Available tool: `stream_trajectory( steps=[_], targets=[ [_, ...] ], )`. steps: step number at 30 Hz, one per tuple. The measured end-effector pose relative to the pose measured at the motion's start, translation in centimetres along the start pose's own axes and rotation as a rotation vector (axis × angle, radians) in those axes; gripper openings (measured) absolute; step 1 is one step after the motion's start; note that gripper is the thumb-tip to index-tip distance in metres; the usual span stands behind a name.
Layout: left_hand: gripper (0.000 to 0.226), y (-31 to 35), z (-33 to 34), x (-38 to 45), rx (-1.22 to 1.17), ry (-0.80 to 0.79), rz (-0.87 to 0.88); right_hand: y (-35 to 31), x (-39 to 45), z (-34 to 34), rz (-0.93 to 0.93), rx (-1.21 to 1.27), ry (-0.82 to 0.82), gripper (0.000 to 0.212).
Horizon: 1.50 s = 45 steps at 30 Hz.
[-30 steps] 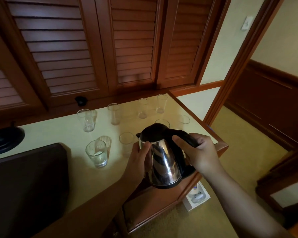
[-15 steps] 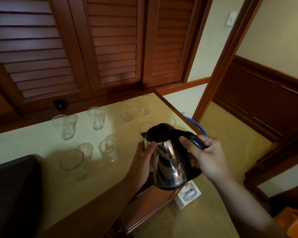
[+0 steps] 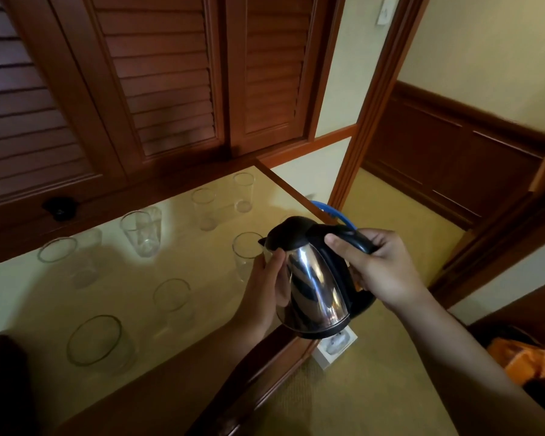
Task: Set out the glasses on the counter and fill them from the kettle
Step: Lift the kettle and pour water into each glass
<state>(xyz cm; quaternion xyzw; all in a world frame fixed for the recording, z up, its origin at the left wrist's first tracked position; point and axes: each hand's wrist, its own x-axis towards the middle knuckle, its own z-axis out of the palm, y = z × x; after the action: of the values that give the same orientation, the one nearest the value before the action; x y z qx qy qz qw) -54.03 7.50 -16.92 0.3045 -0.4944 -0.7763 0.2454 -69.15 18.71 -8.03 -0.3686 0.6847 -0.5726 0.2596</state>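
Note:
A steel kettle (image 3: 315, 291) with a black lid and handle hangs over the counter's right front edge. My right hand (image 3: 381, 269) grips its black handle. My left hand (image 3: 265, 294) presses against its steel side. The spout sits just above an empty glass (image 3: 246, 250). Several clear glasses stand upright on the cream counter (image 3: 29, 300): one at the front left (image 3: 95, 341), one in the middle (image 3: 172, 297), two at the back right (image 3: 243, 191) and others along the back (image 3: 139, 232).
Wooden louvred doors (image 3: 158, 83) rise behind the counter. A small black knob (image 3: 59, 207) sits at the back edge. A dark object (image 3: 0, 382) fills the lower left corner. A white box (image 3: 334, 347) lies on the carpet below the kettle. A doorway opens to the right.
The view has swung right and closer, so the glasses shifted left in frame. The kettle stays in both hands, and its spout now sits over the glass nearest my left hand.

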Motion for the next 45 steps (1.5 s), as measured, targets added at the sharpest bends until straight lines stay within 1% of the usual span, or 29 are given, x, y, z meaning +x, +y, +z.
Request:
stream_trajectory(
  steps=[3, 6, 8, 12, 15, 17, 19, 20, 22, 25, 27, 28, 31, 32, 36, 39, 42, 45],
  targets=[
    [0.079, 0.4, 0.3, 0.3, -0.020, 0.030, -0.019, -0.6, 0.5, -0.2, -0.008, -0.012, -0.020, 0.042],
    [0.083, 0.4, 0.7, 0.6, -0.041, 0.037, -0.034, -1.3, 1.1, -0.4, 0.002, -0.032, -0.045, 0.039],
    [0.085, 0.4, 0.9, 0.6, -0.052, 0.014, -0.011, -1.5, 1.4, -0.6, -0.004, -0.056, -0.062, 0.041],
    [0.073, -0.2, 0.9, 1.0, -0.052, -0.025, 0.051, -1.6, 2.0, -0.8, 0.003, -0.112, -0.058, 0.040],
    [0.078, -0.3, 0.9, 0.8, -0.033, -0.005, 0.067, -1.9, 2.3, -0.7, 0.008, -0.108, -0.072, 0.045],
    [0.078, -0.3, 0.8, 0.6, -0.019, -0.024, 0.086, -2.1, 2.4, -0.7, 0.020, -0.096, -0.088, 0.038],
    [0.066, -0.4, 0.7, 0.8, -0.023, -0.062, 0.092, -2.2, 2.5, -0.6, 0.027, -0.093, -0.106, 0.030],
    [0.065, -0.7, 0.6, 1.0, -0.030, -0.057, 0.084, -2.3, 2.5, -0.5, 0.028, -0.095, -0.109, 0.029],
    [0.063, -0.7, 0.6, 1.1, -0.066, -0.037, 0.070, -2.5, 2.4, -0.3, 0.025, -0.092, -0.115, 0.032],
    [0.059, -0.8, 0.4, 1.1, -0.047, -0.039, 0.082, -2.7, 2.2, -0.2, 0.025, -0.093, -0.118, 0.039],
    [0.067, -0.4, 0.6, 0.8, -0.019, -0.040, 0.058, -2.7, 2.2, -0.3, 0.029, -0.105, -0.121, 0.035],
    [0.066, -0.7, 0.6, 0.9, -0.016, -0.052, 0.058, -2.7, 2.2, -0.4, 0.029, -0.116, -0.121, 0.031],
    [0.054, -0.7, 0.7, 1.0, 0.006, -0.053, 0.066, -2.6, 2.2, -0.5, 0.025, -0.141, -0.113, 0.028],
    [0.055, -0.9, 0.6, 1.0, 0.006, -0.053, 0.078, -2.6, 2.2, -0.5, 0.026, -0.146, -0.111, 0.027],
    [0.082, -1.2, 0.5, 1.0, -0.004, -0.040, 0.102, -3.0, 2.1, -0.5, 0.027, -0.148, -0.117, 0.024],
    [0.093, -1.0, 0.6, 0.9, 0.022, -0.043, 0.135, -3.1, 2.2, -0.6, 0.028, -0.157, -0.121, 0.026],
    [0.079, -1.2, 0.5, 1.1, 0.008, -0.033, 0.105, -3.2, 2.3, -0.6, 0.039, -0.169, -0.128, 0.028],
    [0.077, -1.2, 0.6, 1.1, 0.027, -0.013, 0.110, -3.4, 2.3, -0.6, 0.040, -0.182, -0.132, 0.025]
  ],
)
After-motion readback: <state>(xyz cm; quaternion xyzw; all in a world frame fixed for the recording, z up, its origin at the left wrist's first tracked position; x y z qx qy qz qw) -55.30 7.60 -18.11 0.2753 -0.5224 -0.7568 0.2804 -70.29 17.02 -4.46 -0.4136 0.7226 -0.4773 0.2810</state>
